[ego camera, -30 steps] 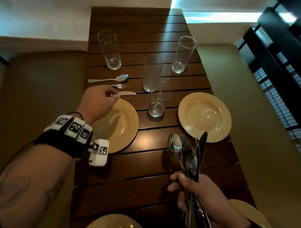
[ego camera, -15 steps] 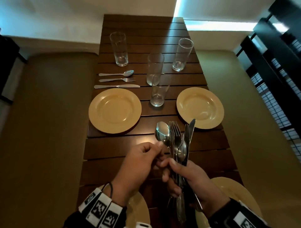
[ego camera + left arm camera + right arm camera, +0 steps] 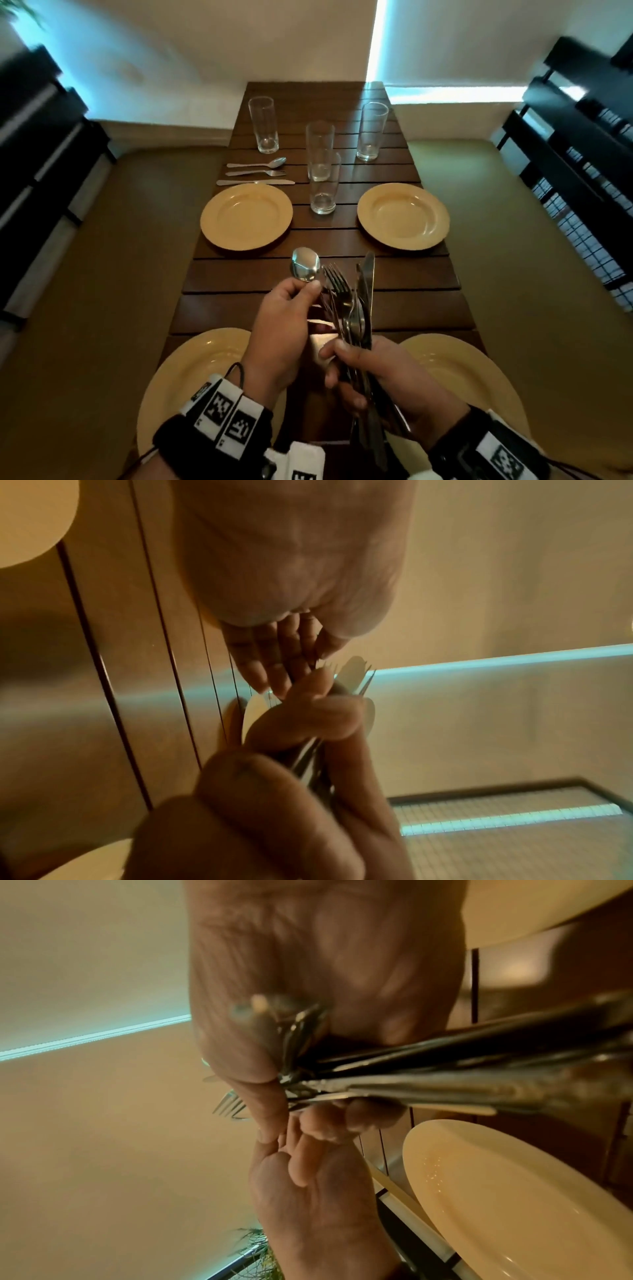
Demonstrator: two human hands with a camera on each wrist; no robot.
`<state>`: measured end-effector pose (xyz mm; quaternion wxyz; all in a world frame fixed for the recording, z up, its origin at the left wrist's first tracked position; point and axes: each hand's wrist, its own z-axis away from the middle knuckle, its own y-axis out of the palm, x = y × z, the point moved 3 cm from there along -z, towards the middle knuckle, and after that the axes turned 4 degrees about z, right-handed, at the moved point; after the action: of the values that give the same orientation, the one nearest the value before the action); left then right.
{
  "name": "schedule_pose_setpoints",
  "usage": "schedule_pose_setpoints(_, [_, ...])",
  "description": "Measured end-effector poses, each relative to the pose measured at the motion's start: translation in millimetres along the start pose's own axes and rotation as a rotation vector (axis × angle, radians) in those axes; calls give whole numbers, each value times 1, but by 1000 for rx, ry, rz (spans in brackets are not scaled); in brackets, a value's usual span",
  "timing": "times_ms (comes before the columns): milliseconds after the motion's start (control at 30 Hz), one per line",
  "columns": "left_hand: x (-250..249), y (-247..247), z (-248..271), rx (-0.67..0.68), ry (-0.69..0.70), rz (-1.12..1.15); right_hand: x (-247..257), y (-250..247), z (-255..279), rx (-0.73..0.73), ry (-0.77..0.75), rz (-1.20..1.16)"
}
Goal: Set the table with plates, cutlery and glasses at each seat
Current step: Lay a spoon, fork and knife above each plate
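- Gripping the cutlery bundle [image 3: 356, 318] upright, the right hand [image 3: 387, 377] has stayed put.
- Left hand [image 3: 281, 329], beside it, now pinches the spoon [image 3: 306, 263], lifted slightly higher above the bundle.

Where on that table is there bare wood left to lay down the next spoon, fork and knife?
Bare slats lie beyond the far right plate, up to the right glass, and in the band between the far plates and the two near ones, under the hands. Crowded: beyond the far left plate, with cutlery, and the centre glasses.
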<state>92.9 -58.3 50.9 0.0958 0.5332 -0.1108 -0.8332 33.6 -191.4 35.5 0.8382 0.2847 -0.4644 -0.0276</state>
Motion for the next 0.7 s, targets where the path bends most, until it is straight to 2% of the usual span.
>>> schedule_pose_setpoints(167, [4, 14, 21, -67, 128, -81, 3, -5, 29, -23, -3, 83])
schedule_pose_setpoints(400, [-38, -13, -1, -182, 260, 164, 0, -11, 42, -36, 48, 135])
schedule_pose_setpoints(467, [-49, -36, -19, -227, 271, 46, 1, -15, 41, -64, 51, 129])
schedule_pose_setpoints(600, [-61, -79, -67, -290, 246, -411, 7, -26, 35, -117, 37, 109])
schedule_pose_setpoints(700, [-60, -105, -105, -289, 228, -745, 10, -34, 29, -135, 44, 79])
